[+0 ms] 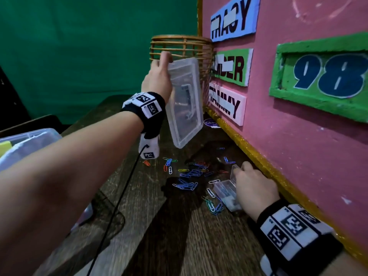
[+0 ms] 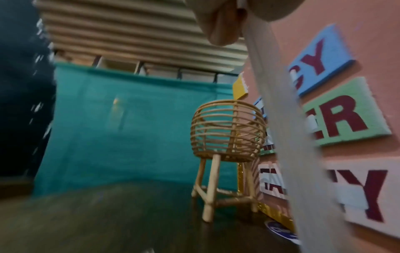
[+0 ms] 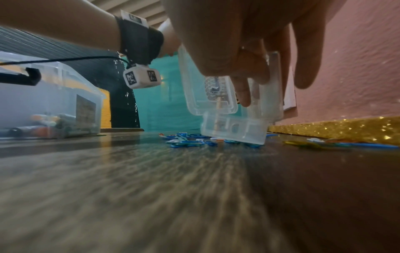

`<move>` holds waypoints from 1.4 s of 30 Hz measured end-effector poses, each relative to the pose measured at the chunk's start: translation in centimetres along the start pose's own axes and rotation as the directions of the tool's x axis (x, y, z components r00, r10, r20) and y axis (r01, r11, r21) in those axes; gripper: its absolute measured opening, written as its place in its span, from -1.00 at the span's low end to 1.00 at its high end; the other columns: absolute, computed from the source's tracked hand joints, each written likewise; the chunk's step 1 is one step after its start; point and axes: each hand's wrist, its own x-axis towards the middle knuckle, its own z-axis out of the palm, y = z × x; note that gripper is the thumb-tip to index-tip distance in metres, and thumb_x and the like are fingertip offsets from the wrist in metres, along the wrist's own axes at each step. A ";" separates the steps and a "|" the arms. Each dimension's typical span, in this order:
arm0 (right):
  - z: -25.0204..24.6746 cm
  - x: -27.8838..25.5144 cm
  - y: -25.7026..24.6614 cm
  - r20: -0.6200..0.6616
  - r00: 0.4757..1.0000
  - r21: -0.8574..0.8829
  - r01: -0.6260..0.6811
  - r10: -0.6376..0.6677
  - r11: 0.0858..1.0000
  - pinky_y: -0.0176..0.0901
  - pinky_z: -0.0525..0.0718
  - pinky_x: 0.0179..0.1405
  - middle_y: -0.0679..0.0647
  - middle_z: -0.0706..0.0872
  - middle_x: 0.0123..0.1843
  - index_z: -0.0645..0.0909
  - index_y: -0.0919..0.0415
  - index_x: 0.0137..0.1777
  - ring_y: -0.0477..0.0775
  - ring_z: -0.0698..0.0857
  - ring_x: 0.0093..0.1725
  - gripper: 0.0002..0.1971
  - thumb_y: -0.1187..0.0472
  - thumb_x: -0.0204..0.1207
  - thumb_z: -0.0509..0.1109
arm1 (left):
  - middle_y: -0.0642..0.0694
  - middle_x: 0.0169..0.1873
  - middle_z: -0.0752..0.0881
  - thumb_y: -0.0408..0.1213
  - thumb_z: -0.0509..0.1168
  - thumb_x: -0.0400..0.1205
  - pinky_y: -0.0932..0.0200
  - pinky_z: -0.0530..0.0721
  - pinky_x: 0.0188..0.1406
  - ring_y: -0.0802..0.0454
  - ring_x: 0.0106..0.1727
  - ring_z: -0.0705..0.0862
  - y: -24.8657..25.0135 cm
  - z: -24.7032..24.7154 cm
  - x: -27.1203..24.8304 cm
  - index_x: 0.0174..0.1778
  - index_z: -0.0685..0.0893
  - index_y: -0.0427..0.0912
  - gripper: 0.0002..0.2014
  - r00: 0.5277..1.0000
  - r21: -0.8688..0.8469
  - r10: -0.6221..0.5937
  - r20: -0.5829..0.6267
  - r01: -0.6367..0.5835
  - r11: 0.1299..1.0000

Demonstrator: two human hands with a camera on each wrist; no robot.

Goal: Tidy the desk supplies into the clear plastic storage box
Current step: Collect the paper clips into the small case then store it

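Gathering the spilled clips looks like the step in hand. Left hand [image 1: 157, 76] holds a clear lid [image 1: 184, 102] up on edge, well above the worktop [image 1: 179, 236], fingers curled over its top rim, in front of the wicker basket [image 1: 179, 48]. Right hand [image 1: 254, 188], low by the pink board [image 1: 298, 136], has fingers wrapped on a small clear case [image 1: 226, 191] w/ its flap open, resting tilted on the worktop. Coloured paper clips [image 1: 189, 176] lie scattered just beside & partly under it. Clear storage box [image 1: 25, 144] sits far left, w/ some supplies already in. Next, I'd judge: scoop clips into the case, shut the flap, carry it over to the box; the lid needs parking first to free a grip.
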 end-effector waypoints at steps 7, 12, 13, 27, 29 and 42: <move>0.5 0.5 -0.2 0.003 1.000 0.005 0.000 0.000 1.000 -0.02 0.59 0.07 0.09 0.31 0.38 0.26 0.14 0.48 0.12 0.46 0.37 -0.51 0.20 0.58 0.29 | -0.37 0.27 0.58 -0.29 0.01 0.72 -0.01 0.50 0.19 -0.32 0.25 0.58 -4.2 6.6 -1.6 0.31 0.42 -0.25 -0.73 0.717 -0.386 -0.684 0.138 0.675 0.629; 0.7 0.8 -0.2 0.006 1.000 0.046 0.029 -0.029 0.999 -0.03 0.55 -0.04 0.09 0.30 0.35 0.24 0.13 0.46 0.15 0.47 0.35 -0.57 0.25 0.62 0.21 | -0.31 0.22 0.64 -0.26 0.13 0.66 -0.16 0.65 0.21 -0.31 0.17 0.65 -7.3 10.0 -3.7 0.24 0.42 -0.14 -0.76 0.643 -0.336 -0.689 0.335 0.765 0.550; 0.7 0.7 -0.2 0.005 0.999 0.061 0.031 -0.032 0.998 -0.04 0.52 -0.08 0.09 0.29 0.35 0.22 0.13 0.47 0.15 0.48 0.34 -0.54 0.27 0.60 0.23 | -0.32 0.23 0.64 -0.23 0.12 0.67 -0.13 0.62 0.24 -0.31 0.19 0.64 -7.8 10.1 -3.8 0.29 0.41 -0.16 -0.72 0.646 -0.280 -0.681 0.344 0.763 0.583; 0.8 3.3 -1.1 0.018 0.997 0.098 0.077 -0.079 0.992 -0.05 0.36 -0.12 0.08 0.24 0.41 0.13 0.11 0.54 0.18 0.43 0.37 -0.38 0.33 0.53 0.30 | -0.32 0.51 0.41 -0.44 0.11 0.70 0.27 0.29 0.08 -0.24 0.52 0.41 -15.3 9.0 -5.1 0.56 0.30 -0.32 -0.54 0.448 0.471 -0.516 0.730 0.217 0.855; 0.8 3.6 -1.2 0.014 0.997 0.089 0.068 -0.069 0.994 -0.01 0.43 -0.09 0.09 0.25 0.40 0.15 0.12 0.53 0.20 0.44 0.36 -0.43 0.32 0.56 0.26 | -0.23 0.52 0.41 -0.23 0.13 0.70 0.25 0.38 0.18 -0.19 0.47 0.47 -15.2 9.2 -5.0 0.62 0.15 -0.04 -0.45 0.408 0.467 -0.463 0.787 0.098 0.879; 0.9 3.4 -1.3 -0.024 0.984 0.173 0.179 -0.178 0.968 0.02 0.57 0.06 0.11 0.32 0.36 0.26 0.19 0.46 0.22 0.56 0.23 -0.45 0.38 0.50 0.33 | -0.24 0.18 0.70 -0.24 0.20 0.61 0.09 0.63 0.01 -0.21 0.19 0.69 -6.3 4.0 -10.0 0.21 0.63 -0.21 -0.71 0.576 0.426 -0.283 0.767 -0.127 0.896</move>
